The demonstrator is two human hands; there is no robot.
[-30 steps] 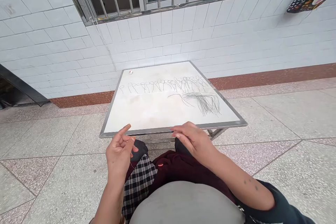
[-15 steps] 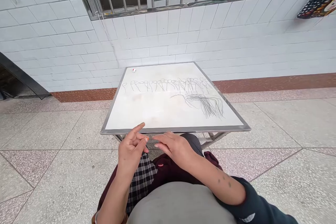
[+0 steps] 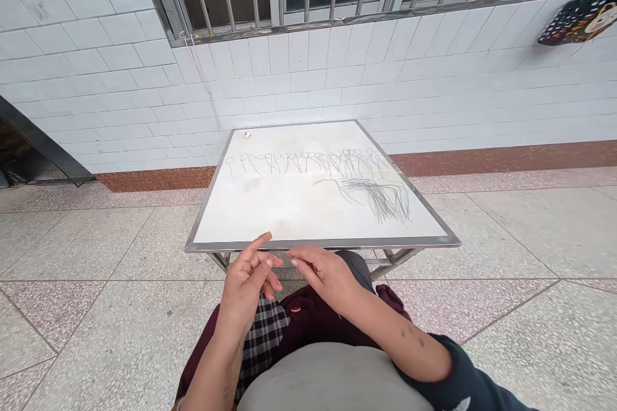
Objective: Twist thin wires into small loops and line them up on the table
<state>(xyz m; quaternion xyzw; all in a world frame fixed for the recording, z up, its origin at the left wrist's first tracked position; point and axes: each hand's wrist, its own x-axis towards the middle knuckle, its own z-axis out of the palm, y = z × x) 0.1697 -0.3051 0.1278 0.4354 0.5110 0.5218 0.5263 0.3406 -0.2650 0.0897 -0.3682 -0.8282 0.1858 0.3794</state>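
Fingers (image 3: 259, 243) of the left hand (image 3: 245, 284): forefinger outstretched, thumb bent in near the others. Fingers of the right hand (image 3: 326, 275): bunched, thumb narrowly below. A strand between the hands is too fine to confirm; cannot tell whether either pinches one.

Change: a second ago the hands stood well apart; now their fingertips nearly meet before the table's near edge. Judged meaning: both hands probably serve one small, close operation.

Row of thin dark strands with looped far ends (image 3: 348, 159): across the tabletop's far half, left to right, seemingly unaltered.

Loose pile of thin dark strands (image 3: 380, 196): nearer, at right, fanned and overlapping.

Square white table with grey metal rim (image 3: 241, 221): beneath both groups.

Small white-and-red object (image 3: 247, 135): far left corner, unidentified.

Black-and-white checked cloth (image 3: 264, 329): on the lap, below the left hand.

Dark patterned bag with handles (image 3: 573, 24): far right, against the white-tiled wall (image 3: 308, 80).
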